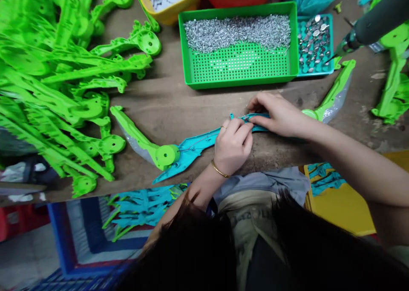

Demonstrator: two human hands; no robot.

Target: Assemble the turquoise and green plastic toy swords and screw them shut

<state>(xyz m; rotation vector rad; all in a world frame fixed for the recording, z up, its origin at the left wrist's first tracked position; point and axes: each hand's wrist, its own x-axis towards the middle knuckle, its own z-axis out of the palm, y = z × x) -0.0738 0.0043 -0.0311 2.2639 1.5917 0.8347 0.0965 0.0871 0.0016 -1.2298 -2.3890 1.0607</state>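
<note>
A teal plastic blade-shaped part (194, 145) lies across the wooden table (179, 108), joined at its left to a bright green part with a round hub (166, 155). My left hand (232, 145) rests on the teal part with fingers curled in a pinch against it. Just to its right, my right hand (277, 114) presses down on the same part's far end, fingertips closed on it. What the fingertips pinch is too small to make out.
A heap of green plastic parts (57, 78) fills the left of the table. Behind stand a green tray of small metal screws (238, 48) and a teal tray of metal discs (315, 44). A power screwdriver (367, 27) hangs at upper right. A green part (334, 93) lies right. Bins stand below the table edge.
</note>
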